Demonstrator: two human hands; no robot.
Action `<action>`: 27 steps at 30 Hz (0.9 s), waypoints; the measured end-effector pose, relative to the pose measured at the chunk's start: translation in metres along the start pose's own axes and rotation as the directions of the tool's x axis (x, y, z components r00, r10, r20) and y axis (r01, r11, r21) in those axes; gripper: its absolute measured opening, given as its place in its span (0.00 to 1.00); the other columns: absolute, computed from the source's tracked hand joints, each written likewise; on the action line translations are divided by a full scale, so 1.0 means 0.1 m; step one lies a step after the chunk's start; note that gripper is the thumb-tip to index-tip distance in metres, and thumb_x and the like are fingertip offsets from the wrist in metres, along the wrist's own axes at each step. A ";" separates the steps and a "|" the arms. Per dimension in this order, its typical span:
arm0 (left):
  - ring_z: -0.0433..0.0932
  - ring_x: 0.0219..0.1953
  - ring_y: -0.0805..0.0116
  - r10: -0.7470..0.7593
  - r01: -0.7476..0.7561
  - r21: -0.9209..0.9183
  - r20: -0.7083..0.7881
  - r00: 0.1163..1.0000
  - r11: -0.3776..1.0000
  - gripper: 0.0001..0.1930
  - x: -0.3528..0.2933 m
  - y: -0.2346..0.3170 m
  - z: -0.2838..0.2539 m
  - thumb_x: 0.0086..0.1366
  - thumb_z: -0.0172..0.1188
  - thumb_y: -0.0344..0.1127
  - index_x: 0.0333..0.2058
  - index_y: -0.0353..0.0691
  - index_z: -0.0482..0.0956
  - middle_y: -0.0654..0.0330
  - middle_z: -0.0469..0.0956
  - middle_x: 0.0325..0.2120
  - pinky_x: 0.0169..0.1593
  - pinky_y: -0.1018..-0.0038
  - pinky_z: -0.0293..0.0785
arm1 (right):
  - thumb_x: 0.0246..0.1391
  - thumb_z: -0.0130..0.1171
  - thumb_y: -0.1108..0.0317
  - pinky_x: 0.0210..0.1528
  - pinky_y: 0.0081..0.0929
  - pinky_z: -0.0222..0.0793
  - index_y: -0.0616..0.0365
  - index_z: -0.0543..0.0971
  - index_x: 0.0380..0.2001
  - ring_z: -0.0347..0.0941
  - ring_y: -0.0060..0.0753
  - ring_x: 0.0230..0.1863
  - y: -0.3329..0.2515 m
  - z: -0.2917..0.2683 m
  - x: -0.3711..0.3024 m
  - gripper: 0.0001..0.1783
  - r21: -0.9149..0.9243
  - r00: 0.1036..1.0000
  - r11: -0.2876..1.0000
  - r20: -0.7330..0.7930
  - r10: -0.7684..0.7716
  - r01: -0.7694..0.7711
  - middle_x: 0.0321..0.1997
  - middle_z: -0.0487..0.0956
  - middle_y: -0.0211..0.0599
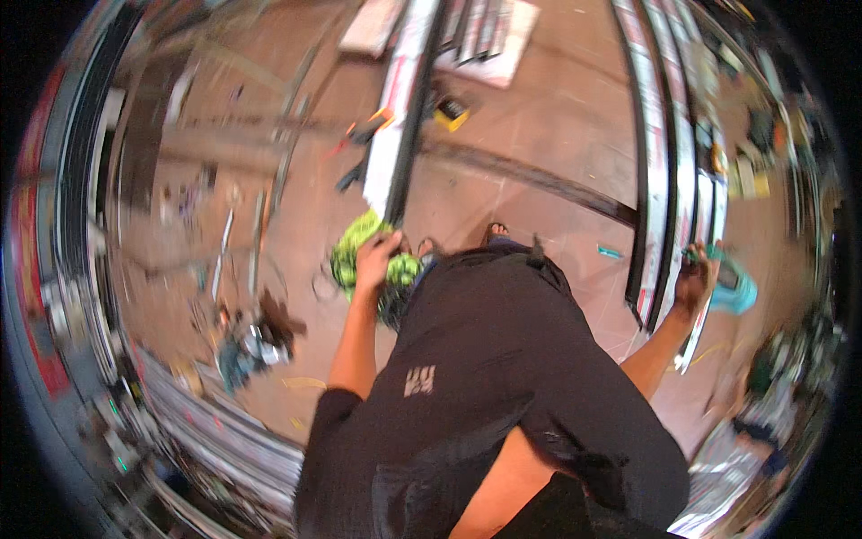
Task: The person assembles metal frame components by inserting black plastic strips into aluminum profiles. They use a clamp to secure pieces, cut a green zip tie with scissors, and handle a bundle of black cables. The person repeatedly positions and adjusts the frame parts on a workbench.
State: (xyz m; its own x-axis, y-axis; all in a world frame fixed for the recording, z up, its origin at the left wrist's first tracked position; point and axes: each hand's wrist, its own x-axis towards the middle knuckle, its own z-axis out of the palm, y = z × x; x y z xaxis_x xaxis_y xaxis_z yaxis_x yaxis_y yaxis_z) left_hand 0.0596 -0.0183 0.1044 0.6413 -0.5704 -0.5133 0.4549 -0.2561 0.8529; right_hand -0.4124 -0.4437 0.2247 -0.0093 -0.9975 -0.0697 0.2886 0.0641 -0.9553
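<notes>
My left hand is closed on a bright yellow-green bundle, which looks like cloth or netting with dark cord around it. The bundle sits at the near end of a long white-and-black profile bar. On the right, my right hand is beside several similar long bars. Its fingers are curled and blurred, with something green and dark at them. A teal object, smeared by motion, is just beyond that hand.
Black-and-yellow tool lies on the reddish floor, near a pale board bearing short dark bars. A small teal item lies left of the right-hand bars. A dark crossbar spans the middle. Clutter is at lower left.
</notes>
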 end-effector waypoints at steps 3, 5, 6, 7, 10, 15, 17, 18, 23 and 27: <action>0.80 0.30 0.71 -0.009 0.007 -0.025 -0.050 0.999 1.000 0.11 0.02 0.05 0.05 0.68 0.66 0.37 0.35 0.32 0.81 0.60 0.82 0.27 0.39 0.74 0.75 | 0.65 0.60 0.62 0.22 0.24 0.67 0.60 0.68 0.66 0.66 0.26 0.22 0.15 0.70 -0.18 0.29 0.176 0.825 0.973 0.565 0.023 -0.148 0.28 0.70 0.31; 0.79 0.28 0.72 -0.013 0.008 -0.091 -0.054 0.998 0.996 0.09 0.00 0.07 0.10 0.68 0.66 0.35 0.33 0.34 0.81 0.61 0.81 0.27 0.37 0.75 0.75 | 0.69 0.55 0.48 0.16 0.21 0.55 0.60 0.72 0.62 0.59 0.20 0.16 0.38 1.08 -0.51 0.29 -0.039 0.834 0.961 0.487 0.257 -0.273 0.20 0.64 0.23; 0.78 0.28 0.72 -0.031 0.023 -0.115 -0.066 0.997 0.993 0.09 -0.01 0.08 0.13 0.68 0.66 0.34 0.33 0.34 0.81 0.62 0.81 0.27 0.37 0.75 0.74 | 0.67 0.55 0.40 0.17 0.20 0.54 0.60 0.72 0.60 0.59 0.19 0.15 0.53 1.26 -0.63 0.35 -0.095 0.676 0.913 0.642 0.361 -0.397 0.20 0.65 0.22; 0.77 0.28 0.74 -0.002 -0.008 -0.098 -0.097 0.995 0.995 0.09 -0.02 0.08 0.15 0.68 0.67 0.34 0.33 0.34 0.81 0.63 0.80 0.26 0.36 0.76 0.73 | 0.64 0.56 0.36 0.18 0.21 0.58 0.59 0.71 0.62 0.62 0.19 0.18 0.63 1.39 -0.81 0.39 -0.508 0.705 0.855 0.570 0.422 -0.102 0.22 0.68 0.23; 0.74 0.28 0.78 0.060 -0.080 -0.113 -0.169 0.984 0.990 0.08 -0.07 0.02 0.21 0.68 0.67 0.33 0.32 0.35 0.81 0.67 0.78 0.25 0.34 0.78 0.70 | 0.61 0.60 0.42 0.23 0.20 0.65 0.60 0.69 0.66 0.69 0.20 0.24 0.99 1.72 -1.26 0.40 -0.666 0.335 0.686 0.600 0.727 -0.294 0.30 0.75 0.26; 0.82 0.36 0.73 0.078 -0.086 -0.049 -0.151 0.986 0.995 0.09 -0.13 -0.03 0.16 0.69 0.63 0.31 0.41 0.30 0.83 0.59 0.84 0.32 0.43 0.76 0.76 | 0.65 0.53 0.33 0.62 0.45 0.68 0.58 0.71 0.63 0.76 0.52 0.59 1.42 2.10 -1.87 0.40 -0.861 0.116 0.408 0.458 0.881 0.302 0.55 0.81 0.51; 0.77 0.33 0.78 0.057 -0.068 -0.071 -0.151 0.987 0.995 0.11 -0.14 -0.02 0.13 0.66 0.65 0.29 0.44 0.30 0.85 0.65 0.83 0.32 0.40 0.78 0.74 | 0.63 0.47 0.26 0.64 0.48 0.66 0.58 0.70 0.63 0.74 0.61 0.63 1.50 2.21 -2.05 0.46 -0.810 0.057 0.378 0.448 0.892 0.449 0.59 0.78 0.61; 0.78 0.34 0.78 0.067 -0.076 -0.051 -0.151 0.986 0.996 0.10 -0.14 -0.01 0.12 0.66 0.65 0.29 0.44 0.30 0.85 0.64 0.83 0.31 0.40 0.78 0.74 | 0.63 0.47 0.26 0.64 0.48 0.67 0.59 0.69 0.63 0.74 0.61 0.63 1.53 2.25 -2.12 0.46 -0.809 0.025 0.402 0.456 0.890 0.429 0.59 0.78 0.61; 0.78 0.33 0.77 0.100 -0.092 0.063 -0.136 0.986 0.994 0.08 -0.12 0.04 0.07 0.65 0.66 0.29 0.41 0.31 0.85 0.62 0.84 0.31 0.39 0.77 0.75 | 0.64 0.48 0.28 0.61 0.48 0.68 0.59 0.68 0.63 0.76 0.61 0.60 1.73 2.40 -2.45 0.44 -0.804 -0.035 0.478 0.500 0.866 0.353 0.55 0.80 0.59; 0.79 0.32 0.76 0.116 -0.090 0.152 -0.169 0.979 0.984 0.07 -0.12 0.06 0.08 0.65 0.66 0.28 0.40 0.31 0.83 0.60 0.84 0.31 0.38 0.76 0.76 | 0.65 0.50 0.30 0.56 0.45 0.72 0.60 0.69 0.61 0.79 0.59 0.55 1.84 2.39 -2.72 0.43 -0.826 0.019 0.535 0.547 0.837 0.178 0.49 0.83 0.56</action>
State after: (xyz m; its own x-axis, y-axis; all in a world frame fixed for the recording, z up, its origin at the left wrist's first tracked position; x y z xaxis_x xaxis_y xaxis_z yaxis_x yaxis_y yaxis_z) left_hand 0.0500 -0.0193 0.1162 0.7847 -0.4563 -0.4195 0.2957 -0.3192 0.9004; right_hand -0.1282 -0.1672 0.1362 0.7650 0.0192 -0.6437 -0.6375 -0.1194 -0.7611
